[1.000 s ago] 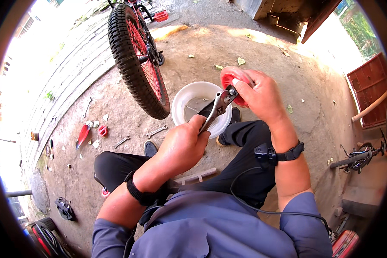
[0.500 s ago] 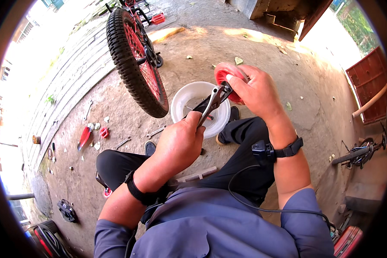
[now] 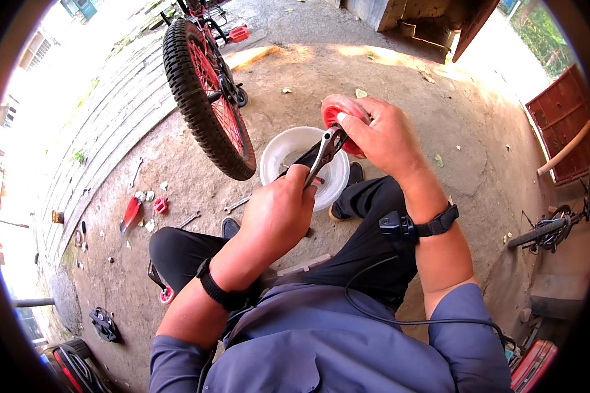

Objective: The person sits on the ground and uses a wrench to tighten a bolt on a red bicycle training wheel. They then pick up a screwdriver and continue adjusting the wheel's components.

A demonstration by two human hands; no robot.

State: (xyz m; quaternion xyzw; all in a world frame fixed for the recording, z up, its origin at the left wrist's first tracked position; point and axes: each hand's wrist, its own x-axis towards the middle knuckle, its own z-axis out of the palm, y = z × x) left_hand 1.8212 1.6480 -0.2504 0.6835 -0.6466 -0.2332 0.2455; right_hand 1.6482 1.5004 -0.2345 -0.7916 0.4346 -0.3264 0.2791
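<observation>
- Our left hand (image 3: pixel 278 213) has its grip closed around the handles of the pliers (image 3: pixel 321 156).
- Our right hand (image 3: pixel 383 134) clasps a small red wheel (image 3: pixel 337 110), the plier tips at its centre.
- Below on the ground, a white bowl (image 3: pixel 288 147); we cannot tell its contents.
- Left of it stands a bicycle tyre (image 3: pixel 200 98).

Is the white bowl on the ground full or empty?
Empty, as far as it shows. The bowl has a bare white inside, though the left hand and pliers hide its near part.
</observation>
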